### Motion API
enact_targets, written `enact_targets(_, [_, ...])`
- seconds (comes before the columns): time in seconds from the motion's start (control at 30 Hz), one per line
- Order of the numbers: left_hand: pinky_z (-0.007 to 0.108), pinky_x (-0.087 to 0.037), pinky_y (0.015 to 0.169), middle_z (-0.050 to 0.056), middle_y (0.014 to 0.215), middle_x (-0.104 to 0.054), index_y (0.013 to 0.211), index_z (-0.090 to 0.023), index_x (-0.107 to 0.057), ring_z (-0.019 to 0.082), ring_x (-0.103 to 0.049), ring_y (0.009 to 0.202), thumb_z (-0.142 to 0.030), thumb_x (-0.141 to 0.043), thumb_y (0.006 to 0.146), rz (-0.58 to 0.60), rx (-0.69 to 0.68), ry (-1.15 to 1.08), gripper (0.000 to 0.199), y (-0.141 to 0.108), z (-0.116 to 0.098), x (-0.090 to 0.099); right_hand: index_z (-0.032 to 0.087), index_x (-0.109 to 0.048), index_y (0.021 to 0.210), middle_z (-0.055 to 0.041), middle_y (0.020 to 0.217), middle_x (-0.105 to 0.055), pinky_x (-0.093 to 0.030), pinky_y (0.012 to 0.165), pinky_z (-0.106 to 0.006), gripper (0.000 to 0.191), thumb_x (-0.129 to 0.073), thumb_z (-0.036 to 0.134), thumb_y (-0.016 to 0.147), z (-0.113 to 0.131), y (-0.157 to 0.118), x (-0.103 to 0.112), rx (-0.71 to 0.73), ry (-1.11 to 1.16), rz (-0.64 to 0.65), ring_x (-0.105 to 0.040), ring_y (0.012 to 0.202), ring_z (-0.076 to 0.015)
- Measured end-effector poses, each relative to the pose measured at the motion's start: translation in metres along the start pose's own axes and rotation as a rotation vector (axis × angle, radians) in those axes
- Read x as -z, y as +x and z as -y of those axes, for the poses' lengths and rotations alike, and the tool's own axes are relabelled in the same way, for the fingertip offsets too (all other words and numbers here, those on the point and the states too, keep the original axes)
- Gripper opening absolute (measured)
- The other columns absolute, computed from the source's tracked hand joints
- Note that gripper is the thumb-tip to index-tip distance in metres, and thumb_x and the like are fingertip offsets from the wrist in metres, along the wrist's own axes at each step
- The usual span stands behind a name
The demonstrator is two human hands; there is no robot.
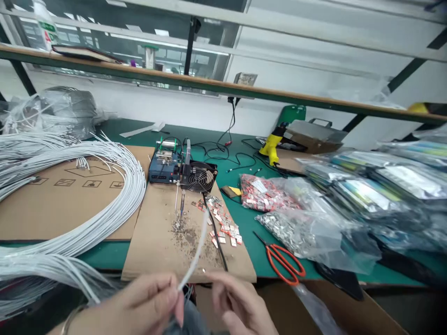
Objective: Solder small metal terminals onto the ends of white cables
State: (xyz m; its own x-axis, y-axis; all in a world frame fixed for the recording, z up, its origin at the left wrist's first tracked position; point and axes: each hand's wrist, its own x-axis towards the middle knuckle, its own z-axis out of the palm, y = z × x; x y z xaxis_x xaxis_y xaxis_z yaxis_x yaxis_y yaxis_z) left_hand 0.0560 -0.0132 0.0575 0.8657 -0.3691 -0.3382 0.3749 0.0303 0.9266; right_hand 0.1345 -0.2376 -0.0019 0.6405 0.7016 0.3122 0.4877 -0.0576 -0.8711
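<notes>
From my remote seat I see the green worktop (244,223) first, then the big coil of white cables (104,195) lying over cardboard on the left — plenty of cables, I judge, not yet handled. On the right, clear bags: one bag of red parts (261,191), one bag of metal parts (296,230), both well filled. In the middle sit the soldering station (163,168), the small fan (199,177) and, on the brown board (157,242), loose tags (225,228) and solder crumbs — some work looks done. Orange scissors (284,263) lie beside the board. At the bottom edge, my left hand (146,304) pinches one white cable (195,253) between thumb and fingers; my right hand (237,304) is just beside it, fingers loosely curled, holding nothing that I can make out.
</notes>
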Motion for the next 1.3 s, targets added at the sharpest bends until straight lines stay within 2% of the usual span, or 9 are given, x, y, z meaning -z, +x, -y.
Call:
enact_targets(0.07, [0.018,-0.030,0.049,-0.005,0.058,-0.038,0.083,-0.018,-0.057,0.008,-0.033,0.052,-0.060,-0.038,0.088,-0.014,0.067,0.277,0.046,-0.004,0.031,-0.009,0.019,-0.056,0.120,-0.0050,0.077,-0.061,-0.042,0.063,-0.024,0.039,-0.047,0.044,0.091,0.010,0.009,-0.012,-0.031,0.063,0.011,-0.053,0.064,-0.0142])
enact_targets(0.13, [0.020,-0.037,0.062,-0.003,0.062,-0.048,0.086,-0.020,-0.061,0.011,-0.044,0.060,-0.058,-0.037,0.089,-0.093,0.071,0.393,0.045,-0.008,0.050,-0.011,0.016,-0.067,0.093,-0.0055,0.074,-0.061,-0.040,0.066,-0.025,0.028,-0.047,0.036,0.092,0.019,0.018,-0.023,-0.115,0.047,-0.014,-0.055,0.069,-0.0147])
enact_targets(0.3, [0.025,-0.041,0.084,0.007,0.107,-0.060,0.105,-0.024,-0.064,0.020,-0.053,0.100,-0.053,-0.051,0.084,-0.463,-0.221,0.170,0.038,-0.001,0.061,-0.008,0.013,-0.067,0.061,0.0000,0.051,-0.055,-0.034,0.049,-0.021,0.024,-0.060,0.026,0.080,0.018,0.024,-0.058,-0.279,0.375,0.132,-0.047,0.049,-0.0100])
enact_targets(0.43, [0.024,-0.043,0.070,0.007,0.089,-0.060,0.067,-0.017,-0.066,0.017,-0.056,0.080,-0.046,-0.066,0.077,-0.409,-0.306,-0.048,0.031,0.009,0.058,-0.011,0.015,-0.066,0.054,0.0039,0.042,-0.046,-0.027,0.039,-0.018,0.020,-0.067,0.026,0.070,0.007,0.018,-0.067,-0.480,0.524,0.217,-0.038,0.037,-0.0069])
enact_targets(0.6, [0.021,-0.040,0.057,0.001,0.061,-0.058,0.073,-0.015,-0.058,0.011,-0.054,0.056,-0.049,-0.060,0.081,-0.296,-0.149,-0.247,0.036,0.009,0.061,-0.020,0.013,-0.069,0.075,0.0004,0.056,-0.054,-0.034,0.049,-0.020,0.017,-0.071,0.030,0.071,0.009,0.025,-0.040,-0.404,0.403,-0.036,-0.043,0.051,-0.0090])
enact_targets(0.87, [0.019,-0.039,0.052,0.000,0.059,-0.056,0.073,-0.015,-0.060,0.011,-0.052,0.054,-0.039,-0.051,0.088,-0.305,-0.062,0.179,0.029,0.007,0.066,-0.021,0.013,-0.062,0.065,0.0020,0.052,-0.049,-0.030,0.045,-0.020,0.008,-0.063,0.017,0.072,0.020,0.032,-0.034,-0.329,0.265,0.149,-0.039,0.047,-0.0079])
enact_targets(1.13, [0.019,-0.041,0.048,0.002,0.062,-0.062,0.075,-0.016,-0.064,0.011,-0.055,0.048,-0.036,-0.054,0.087,-0.398,-0.235,0.049,0.025,0.012,0.053,-0.027,0.017,-0.044,0.055,0.0064,0.046,-0.036,-0.026,0.040,-0.018,0.037,-0.071,0.036,0.071,0.009,0.040,-0.047,-0.442,1.141,-0.257,-0.027,0.040,-0.0054])
enact_targets(1.2, [0.020,-0.043,0.048,0.003,0.059,-0.062,0.073,-0.015,-0.063,0.011,-0.056,0.046,-0.043,-0.056,0.085,-0.371,-0.206,-0.074,0.032,0.012,0.051,-0.027,0.016,-0.051,0.056,0.0052,0.048,-0.039,-0.029,0.043,-0.019,0.033,-0.071,0.036,0.072,0.010,0.042,-0.042,-0.372,0.993,-0.317,-0.030,0.043,-0.0064])
enact_targets(1.3, [0.018,-0.042,0.047,0.000,0.054,-0.059,0.072,-0.014,-0.061,0.009,-0.055,0.043,-0.049,-0.056,0.084,-0.310,-0.161,-0.187,0.036,0.011,0.052,-0.023,0.015,-0.069,0.070,-0.0015,0.057,-0.056,-0.036,0.049,-0.022,0.011,-0.067,0.024,0.076,0.015,0.041,-0.035,-0.262,0.586,-0.132,-0.046,0.052,-0.0104])
